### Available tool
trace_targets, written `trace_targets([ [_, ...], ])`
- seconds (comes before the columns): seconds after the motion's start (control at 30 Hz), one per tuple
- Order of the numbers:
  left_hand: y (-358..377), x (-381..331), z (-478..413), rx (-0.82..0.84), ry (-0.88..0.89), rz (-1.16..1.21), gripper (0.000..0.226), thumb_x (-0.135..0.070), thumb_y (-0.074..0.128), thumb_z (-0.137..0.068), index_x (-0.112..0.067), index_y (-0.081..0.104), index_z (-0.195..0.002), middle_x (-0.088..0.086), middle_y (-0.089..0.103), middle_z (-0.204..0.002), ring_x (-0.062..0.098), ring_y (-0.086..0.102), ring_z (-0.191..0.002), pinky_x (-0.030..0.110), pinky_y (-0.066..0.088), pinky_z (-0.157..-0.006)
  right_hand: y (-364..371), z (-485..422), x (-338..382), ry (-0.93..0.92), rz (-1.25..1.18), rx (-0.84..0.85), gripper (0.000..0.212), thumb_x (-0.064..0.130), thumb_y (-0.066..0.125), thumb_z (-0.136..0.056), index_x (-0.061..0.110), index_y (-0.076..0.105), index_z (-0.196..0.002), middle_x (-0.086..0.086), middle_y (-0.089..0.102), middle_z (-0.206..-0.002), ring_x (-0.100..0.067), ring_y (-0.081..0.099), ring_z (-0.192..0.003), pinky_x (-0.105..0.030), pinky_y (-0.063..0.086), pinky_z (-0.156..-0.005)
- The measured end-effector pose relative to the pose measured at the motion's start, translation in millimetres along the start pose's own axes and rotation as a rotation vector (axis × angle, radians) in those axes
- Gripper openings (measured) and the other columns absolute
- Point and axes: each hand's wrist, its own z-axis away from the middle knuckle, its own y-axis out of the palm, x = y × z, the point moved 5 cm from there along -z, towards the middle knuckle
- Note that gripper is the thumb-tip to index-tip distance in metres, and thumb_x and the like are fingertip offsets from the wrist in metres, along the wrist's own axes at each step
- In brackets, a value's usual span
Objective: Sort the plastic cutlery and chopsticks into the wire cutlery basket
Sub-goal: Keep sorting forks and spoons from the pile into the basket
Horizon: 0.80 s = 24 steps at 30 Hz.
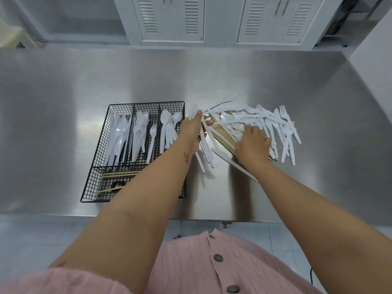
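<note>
A black wire cutlery basket stands left of centre on the steel table. Its three upright compartments hold white plastic knives, forks and spoons; its front compartment holds wooden chopsticks. To its right lies a mixed pile of white plastic cutlery over loose chopsticks. My left hand grips a bundle of white forks just right of the basket. My right hand reaches into the pile, fingers curled over pieces; what it pinches is hidden.
The steel table stretches wide to the left and behind the basket. White louvred cabinets stand beyond the far edge. The table's near edge runs just in front of my pink buttoned top.
</note>
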Motion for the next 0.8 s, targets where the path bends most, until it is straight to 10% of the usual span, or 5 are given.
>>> trace_targets([
  [0.27,16.4,8.2,5.5,0.009,-0.106,0.204,0.029,-0.029,0.049,-0.103,-0.008,0.055,-0.086,0.004,0.05,-0.055,0.018,0.049,-0.049,0.027,0.051,-0.052,4.1,-11.0,-27.0,-0.036,0.229,0.038,0.039,0.015,0.05,-0.087,0.013,0.05,-0.126,-0.009,0.054,-0.127,-0.028,0.045,-0.118,-0.041,0.034,-0.094],
  [0.8,30.0,20.3,1.3,0.014,-0.137,0.094,0.023,-0.031,0.062,-0.096,-0.008,0.057,-0.098,0.003,0.05,-0.067,0.014,0.049,-0.052,0.026,0.049,-0.052,-21.0,-15.7,-32.2,-0.04,0.02,-0.107,0.022,0.017,0.038,-0.1,0.012,0.052,-0.115,-0.004,0.066,-0.096,-0.027,0.06,-0.087,-0.043,0.035,-0.086],
])
